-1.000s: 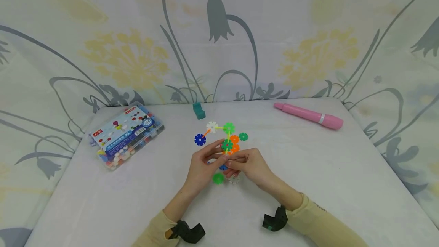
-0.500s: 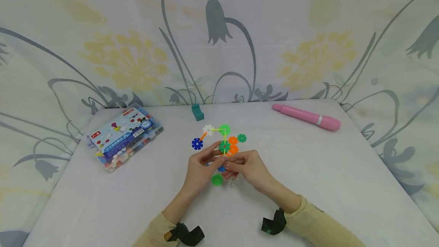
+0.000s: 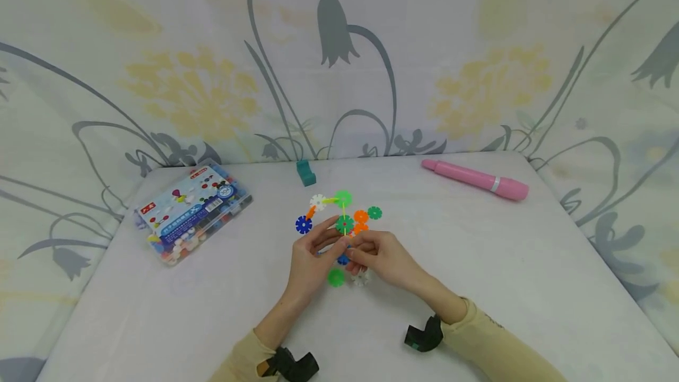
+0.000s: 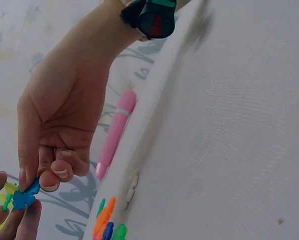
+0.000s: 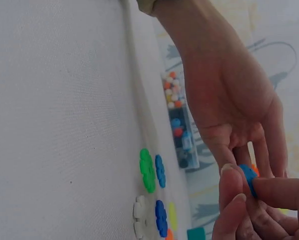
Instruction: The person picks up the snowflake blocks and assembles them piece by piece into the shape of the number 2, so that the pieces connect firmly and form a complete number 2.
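Both my hands meet over the middle of the white cloth-covered table (image 3: 477, 287). My left hand (image 3: 310, 261) and my right hand (image 3: 384, 258) come together fingertip to fingertip, both pinching a small blue plastic snowflake disc (image 3: 343, 260) between thumb and fingers. Left wrist view shows that blue disc (image 4: 25, 196) clamped at the fingertips of the right hand (image 4: 59, 125), w/ my left fingers (image 4: 14, 220) touching it from below. Right wrist view: same disc (image 5: 248, 177) nipped between fingers of both hands, held above the table, not resting on it.

The disc sits at the near end of a multicoloured toy assembly of snowflake discs & thin sticks (image 3: 342, 217), which rises away from my fingers: dark green disc in its centre, light green one at the top, white & dark blue ones off to the left, orange ones to the right. Can't tell if the blue disc is already joined to it.

Loose on the table just under my hands: a light green disc (image 3: 336, 277) & a white disc (image 3: 361, 278), side by side. A dark green disc (image 3: 374, 213) lies just right of the assembly.

Further off: clear plastic box of coloured pieces w/ printed label (image 3: 193, 211) at left, small teal plastic block (image 3: 306, 173) at the back, pink pen-shaped plastic tube (image 3: 474, 180) at back right.
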